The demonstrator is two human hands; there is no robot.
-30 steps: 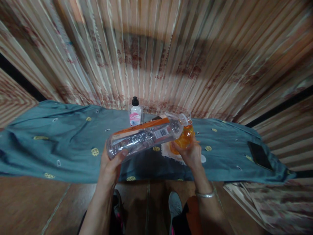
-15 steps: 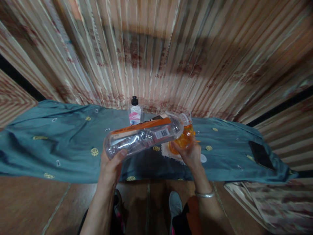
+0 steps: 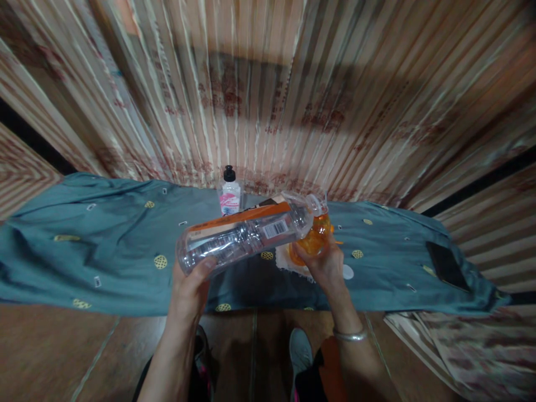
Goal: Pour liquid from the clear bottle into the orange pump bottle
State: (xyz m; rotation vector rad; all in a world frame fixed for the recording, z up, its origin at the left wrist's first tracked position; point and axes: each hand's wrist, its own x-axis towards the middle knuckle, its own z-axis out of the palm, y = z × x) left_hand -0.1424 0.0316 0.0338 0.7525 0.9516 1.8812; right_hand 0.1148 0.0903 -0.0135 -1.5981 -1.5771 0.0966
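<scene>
From my end, starting at the left, I've got the teal cloth (image 3: pixel 121 240) spread over the table, patterned with little yellow shapes. Now the left hand (image 3: pixel 189 287): fingers wrapped round the base end of a large clear bottle (image 3: pixel 247 231), thumb lying along its near side. Just behind that bottle stands a white bottle (image 3: pixel 230 198) with a black cap, upright, untouched. The clear bottle lies slanted across the middle, orange label uppermost, its neck slightly raised and pointing right. Whether any liquid is inside it, I can't tell.

On to the pale cloth (image 3: pixel 288 262) with its ragged edge, and over it the orange-filled container (image 3: pixel 315 237). Here's the tight spot: the bottle's neck comes right up to the container's top, though I can't make out whether the two touch. The right hand (image 3: pixel 325 261) grasps the container's near side. For me, good work here means a steady right grip, the two rims lined up, and any change of tilt made slowly from the left wrist; a squeeze on that thin-looking plastic could jolt the neck.

Further right, a white disc (image 3: pixel 348 272) beside the right hand, and well apart, a dark flat slab (image 3: pixel 447 266), perhaps a phone.
</scene>
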